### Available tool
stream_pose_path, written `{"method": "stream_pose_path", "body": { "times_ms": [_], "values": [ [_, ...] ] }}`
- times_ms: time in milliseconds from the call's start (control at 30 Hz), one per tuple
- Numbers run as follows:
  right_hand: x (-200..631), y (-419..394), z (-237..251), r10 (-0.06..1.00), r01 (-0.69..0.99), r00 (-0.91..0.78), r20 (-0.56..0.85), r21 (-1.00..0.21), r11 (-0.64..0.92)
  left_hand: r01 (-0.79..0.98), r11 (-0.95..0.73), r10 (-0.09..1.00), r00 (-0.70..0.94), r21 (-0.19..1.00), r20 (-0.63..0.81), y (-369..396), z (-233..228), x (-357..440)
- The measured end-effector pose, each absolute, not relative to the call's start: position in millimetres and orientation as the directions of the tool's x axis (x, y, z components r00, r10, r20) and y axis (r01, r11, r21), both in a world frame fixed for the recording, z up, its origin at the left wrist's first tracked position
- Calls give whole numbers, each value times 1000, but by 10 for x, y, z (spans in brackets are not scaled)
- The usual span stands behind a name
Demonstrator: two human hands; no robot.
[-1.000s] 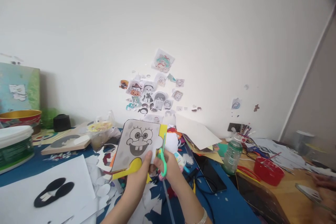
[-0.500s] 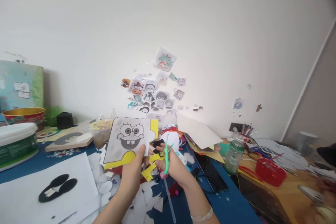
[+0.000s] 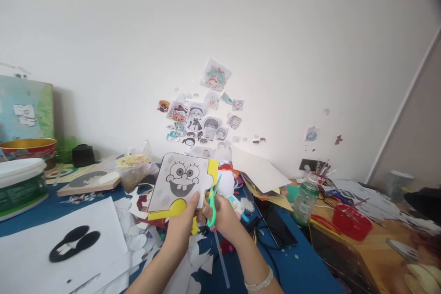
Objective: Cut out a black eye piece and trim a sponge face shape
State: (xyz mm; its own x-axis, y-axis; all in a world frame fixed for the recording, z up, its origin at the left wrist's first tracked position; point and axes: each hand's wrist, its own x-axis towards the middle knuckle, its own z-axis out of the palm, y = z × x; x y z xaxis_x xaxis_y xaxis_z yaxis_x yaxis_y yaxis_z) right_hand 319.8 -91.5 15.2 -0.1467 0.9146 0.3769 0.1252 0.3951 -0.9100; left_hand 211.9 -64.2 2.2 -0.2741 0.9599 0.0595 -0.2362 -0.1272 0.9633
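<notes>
Since half a second ago we find the grey printed cartoon-face cutout on yellow backing paper point(image 3: 182, 183) swung back upright, pinched at its lower edge by the left hand point(image 3: 182, 225), while the right hand point(image 3: 222, 216) grips green-handled scissors point(image 3: 212, 202) at its right margin, where yellow border remains untrimmed.

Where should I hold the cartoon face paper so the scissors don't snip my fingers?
Hold the cartoon face paper at its bottom edge, coming from below on the left, where the left hand pinches it with the thumb on the front. The green scissors in the right hand meet the right edge, blades pointing up, so that side seems best left free.
</notes>
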Motion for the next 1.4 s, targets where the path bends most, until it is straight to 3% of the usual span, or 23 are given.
{"method": "stream_pose_path", "body": {
  "times_ms": [300,567,900,1400],
  "values": [
    [3204,-875,106,889,88,-127,440,-888,452,-281,-176,973,-193,944,124,-767,100,2155],
    [3124,-790,20,897,68,-40,440,-895,441,-260,-105,975,-215,960,48,-779,61,2168],
    [3076,-787,-37,900,1,15,436,-900,436,-202,-200,957,-252,959,146,-820,41,2187],
    [3048,-820,-23,864,85,123,489,-872,482,-152,-192,954,-262,970,147,-855,35,2181]
  ]
}}
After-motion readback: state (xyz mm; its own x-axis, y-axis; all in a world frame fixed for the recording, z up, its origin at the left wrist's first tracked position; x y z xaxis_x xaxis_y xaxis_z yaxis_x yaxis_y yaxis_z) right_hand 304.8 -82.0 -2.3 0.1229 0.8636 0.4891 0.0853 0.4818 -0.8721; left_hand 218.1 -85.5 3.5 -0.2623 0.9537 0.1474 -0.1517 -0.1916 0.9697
